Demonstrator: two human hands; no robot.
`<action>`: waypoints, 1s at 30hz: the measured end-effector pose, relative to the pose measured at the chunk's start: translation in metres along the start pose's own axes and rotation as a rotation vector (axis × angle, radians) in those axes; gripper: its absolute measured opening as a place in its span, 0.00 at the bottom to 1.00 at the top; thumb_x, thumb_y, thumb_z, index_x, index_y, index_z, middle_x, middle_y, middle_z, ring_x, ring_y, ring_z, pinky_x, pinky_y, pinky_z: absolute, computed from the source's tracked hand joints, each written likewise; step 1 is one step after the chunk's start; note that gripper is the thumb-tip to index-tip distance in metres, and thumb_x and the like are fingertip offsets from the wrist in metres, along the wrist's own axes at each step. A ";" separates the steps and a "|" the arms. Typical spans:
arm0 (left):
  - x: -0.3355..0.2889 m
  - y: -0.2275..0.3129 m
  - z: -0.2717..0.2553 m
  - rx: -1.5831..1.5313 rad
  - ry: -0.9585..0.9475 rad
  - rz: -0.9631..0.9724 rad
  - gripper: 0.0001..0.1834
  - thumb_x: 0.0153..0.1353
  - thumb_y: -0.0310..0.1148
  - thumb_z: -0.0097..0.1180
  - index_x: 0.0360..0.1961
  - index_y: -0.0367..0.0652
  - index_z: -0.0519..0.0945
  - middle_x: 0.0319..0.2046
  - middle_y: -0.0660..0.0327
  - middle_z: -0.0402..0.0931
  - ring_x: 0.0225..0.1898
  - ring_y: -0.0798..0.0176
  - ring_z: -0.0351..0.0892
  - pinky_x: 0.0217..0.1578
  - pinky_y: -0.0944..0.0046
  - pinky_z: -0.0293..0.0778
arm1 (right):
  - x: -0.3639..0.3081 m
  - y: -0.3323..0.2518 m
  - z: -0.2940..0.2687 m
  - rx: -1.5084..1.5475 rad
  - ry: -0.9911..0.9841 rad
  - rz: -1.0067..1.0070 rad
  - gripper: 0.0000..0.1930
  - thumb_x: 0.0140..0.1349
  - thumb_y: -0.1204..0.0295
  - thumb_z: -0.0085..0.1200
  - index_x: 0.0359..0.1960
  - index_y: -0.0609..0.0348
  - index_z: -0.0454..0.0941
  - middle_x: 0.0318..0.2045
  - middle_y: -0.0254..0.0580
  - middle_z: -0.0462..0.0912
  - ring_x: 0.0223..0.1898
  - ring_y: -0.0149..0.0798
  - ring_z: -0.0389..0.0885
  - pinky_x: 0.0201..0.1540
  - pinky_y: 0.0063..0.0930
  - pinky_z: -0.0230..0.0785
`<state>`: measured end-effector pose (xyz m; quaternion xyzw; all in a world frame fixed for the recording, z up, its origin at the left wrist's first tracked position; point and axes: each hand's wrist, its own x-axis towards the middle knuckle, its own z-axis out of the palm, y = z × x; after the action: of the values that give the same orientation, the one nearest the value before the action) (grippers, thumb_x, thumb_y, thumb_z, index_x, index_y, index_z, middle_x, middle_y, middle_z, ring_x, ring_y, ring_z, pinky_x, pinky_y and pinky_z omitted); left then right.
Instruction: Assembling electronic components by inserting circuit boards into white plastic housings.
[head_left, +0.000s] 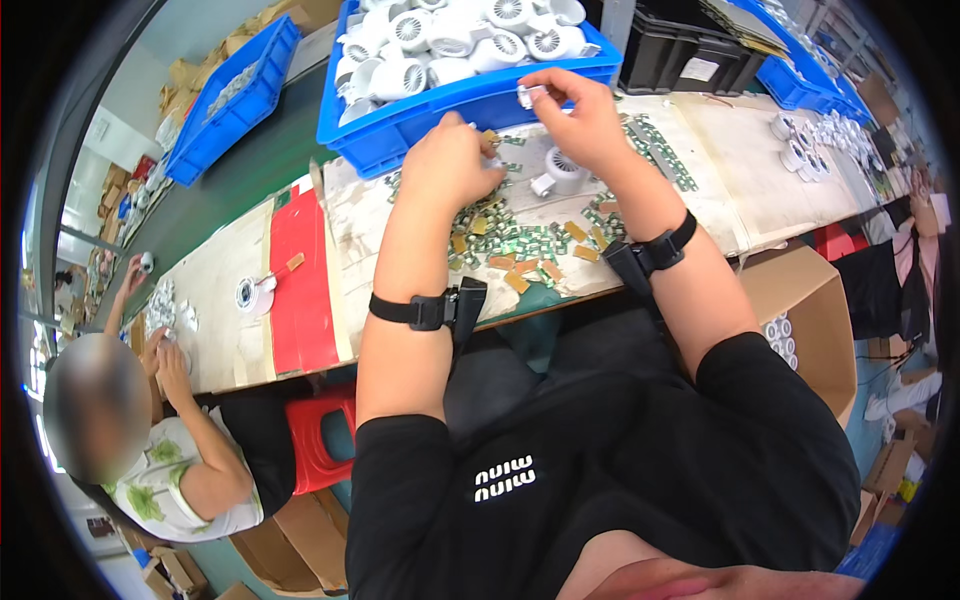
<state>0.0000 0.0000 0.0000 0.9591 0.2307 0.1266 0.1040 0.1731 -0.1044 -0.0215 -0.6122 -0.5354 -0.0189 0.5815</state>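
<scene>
Thin green circuit boards (485,232), small and rectangular, lie heaped on the pale, scuffed worktop (372,215), with flat copper-brown pieces (501,262) scattered among their near edge. At the far side, a smooth blue plastic bin (340,120) brims with glossy white round housings (449,40), several showing radial, fan-like slots; the far edge of the picture cuts off the top of the heap. The left hand (450,165) is curled over the boards — its fingers partly hide whatever lies beneath, so I cannot tell if it grips anything. The right hand (582,122), farther right, pinches a small white piece (531,95) between thumb and forefinger in front of the bin; the fingers cover part of it, and its exact shape is hard to make out. On the worktop between the hands sits one loose white housing (567,172) — round, slotted, with a short stub pointing near-left.
</scene>
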 end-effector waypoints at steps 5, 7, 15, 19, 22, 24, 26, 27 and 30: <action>0.018 0.006 0.019 0.135 0.009 0.016 0.13 0.50 0.37 0.69 0.35 0.42 0.87 0.39 0.47 0.78 0.43 0.44 0.81 0.43 0.47 0.78 | 0.000 0.009 -0.006 -0.038 0.058 -0.007 0.10 0.60 0.77 0.57 0.43 0.58 0.85 0.34 0.40 0.86 0.36 0.30 0.82 0.42 0.29 0.76; 0.022 -0.002 0.027 -0.017 0.098 0.107 0.12 0.49 0.34 0.68 0.35 0.42 0.88 0.39 0.47 0.77 0.43 0.43 0.80 0.43 0.47 0.76 | -0.002 0.023 0.009 -0.031 0.145 -0.120 0.11 0.55 0.75 0.60 0.41 0.57 0.84 0.34 0.45 0.86 0.35 0.38 0.84 0.41 0.34 0.77; 0.029 -0.032 0.046 -1.051 0.442 -0.135 0.04 0.63 0.23 0.59 0.34 0.33 0.77 0.31 0.64 0.75 0.34 0.69 0.72 0.38 0.68 0.70 | -0.008 -0.016 0.000 0.309 0.119 -0.105 0.09 0.54 0.75 0.61 0.37 0.63 0.82 0.28 0.41 0.81 0.26 0.34 0.78 0.29 0.28 0.72; 0.035 -0.017 0.047 -1.136 0.490 -0.126 0.06 0.69 0.26 0.57 0.34 0.35 0.77 0.33 0.67 0.74 0.35 0.74 0.70 0.37 0.71 0.68 | -0.008 -0.013 0.000 0.338 0.079 -0.192 0.09 0.52 0.79 0.60 0.36 0.65 0.81 0.33 0.42 0.81 0.27 0.35 0.79 0.29 0.28 0.73; 0.029 0.002 0.042 -1.146 0.478 -0.092 0.06 0.71 0.26 0.56 0.35 0.34 0.77 0.33 0.67 0.74 0.35 0.74 0.71 0.37 0.71 0.69 | -0.007 -0.010 -0.003 0.387 0.083 -0.154 0.09 0.52 0.82 0.60 0.37 0.65 0.82 0.36 0.41 0.79 0.28 0.33 0.79 0.30 0.26 0.72; 0.029 -0.007 0.048 -1.162 0.460 -0.076 0.05 0.71 0.25 0.55 0.38 0.34 0.79 0.34 0.67 0.75 0.36 0.74 0.72 0.38 0.71 0.70 | -0.008 -0.015 0.000 0.416 0.077 -0.145 0.09 0.52 0.82 0.61 0.36 0.65 0.83 0.35 0.41 0.79 0.27 0.33 0.79 0.30 0.27 0.72; 0.032 -0.010 0.052 -1.178 0.456 -0.081 0.05 0.71 0.25 0.55 0.39 0.33 0.79 0.35 0.67 0.76 0.36 0.74 0.72 0.38 0.71 0.70 | -0.007 -0.012 0.002 0.430 0.055 -0.135 0.09 0.53 0.79 0.62 0.37 0.63 0.84 0.34 0.40 0.78 0.27 0.33 0.79 0.30 0.28 0.71; 0.033 -0.010 0.052 -1.195 0.440 -0.096 0.05 0.71 0.25 0.55 0.40 0.33 0.80 0.35 0.66 0.76 0.36 0.74 0.73 0.37 0.71 0.70 | -0.007 -0.011 0.001 0.427 0.056 -0.142 0.09 0.53 0.79 0.62 0.37 0.63 0.84 0.34 0.40 0.78 0.27 0.33 0.79 0.30 0.28 0.71; 0.033 -0.009 0.049 -1.150 0.432 -0.045 0.04 0.71 0.24 0.54 0.39 0.34 0.79 0.38 0.65 0.75 0.37 0.73 0.72 0.38 0.71 0.69 | -0.008 -0.009 0.001 0.508 -0.023 -0.049 0.09 0.58 0.77 0.65 0.40 0.62 0.85 0.37 0.37 0.78 0.31 0.27 0.77 0.32 0.23 0.69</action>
<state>0.0385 0.0166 -0.0427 0.6969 0.1613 0.4202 0.5584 0.1630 -0.1111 -0.0202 -0.4336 -0.5443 0.1090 0.7098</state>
